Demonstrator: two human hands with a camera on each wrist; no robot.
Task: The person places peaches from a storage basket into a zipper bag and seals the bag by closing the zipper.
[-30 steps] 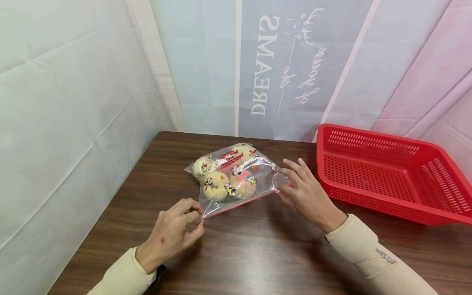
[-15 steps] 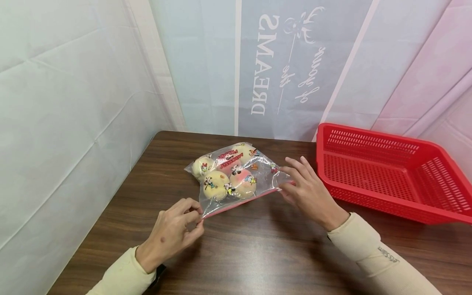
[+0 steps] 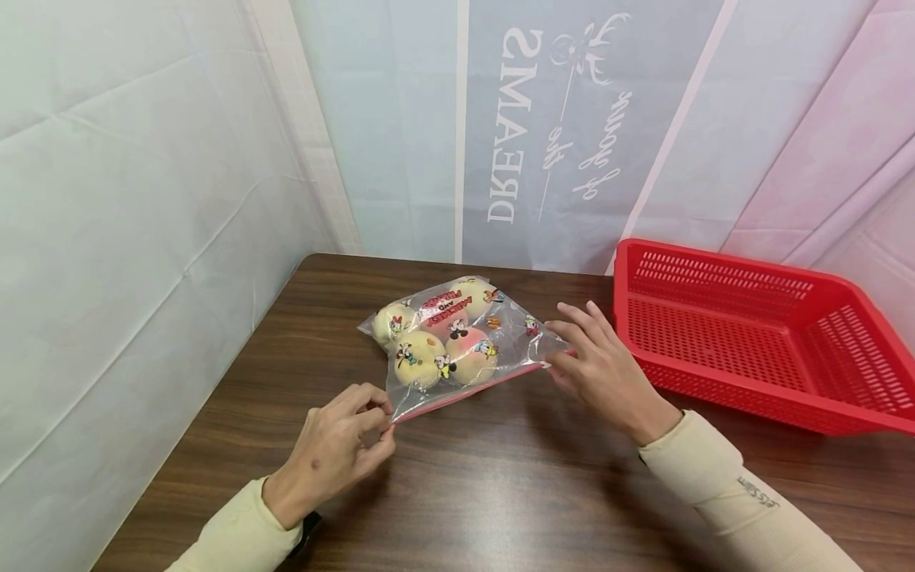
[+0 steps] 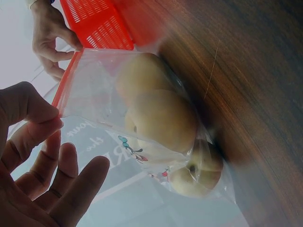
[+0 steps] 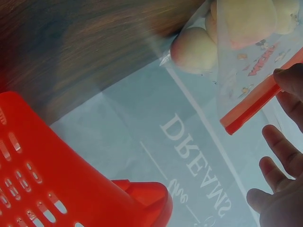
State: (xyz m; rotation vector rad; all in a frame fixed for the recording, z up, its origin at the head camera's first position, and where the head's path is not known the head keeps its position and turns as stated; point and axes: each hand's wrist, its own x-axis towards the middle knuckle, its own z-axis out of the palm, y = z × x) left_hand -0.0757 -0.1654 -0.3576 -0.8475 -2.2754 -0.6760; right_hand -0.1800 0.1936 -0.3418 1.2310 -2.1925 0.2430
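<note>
A clear zip bag (image 3: 457, 342) printed with cartoon figures lies on the dark wooden table (image 3: 500, 492). It holds several round yellow-pink fruits (image 3: 418, 359). My left hand (image 3: 386, 419) pinches the near left corner of the bag's red zip strip between thumb and forefinger (image 4: 45, 125). My right hand (image 3: 563, 357) pinches the right end of the same strip (image 5: 255, 101), with the other fingers spread above it. In the left wrist view the bag (image 4: 142, 118) is stretched out between both hands. The fruits (image 5: 194, 47) show at the top of the right wrist view.
A red slotted plastic basket (image 3: 750, 334) stands on the table just right of my right hand, also seen as the basket (image 5: 71, 179) in the right wrist view. Pale cloth walls with mirrored lettering close in the back and left sides.
My right hand has slid slightly to the right along the zip strip's end, drawing the edge tighter. The left hand and the bag's body have stayed put.
</note>
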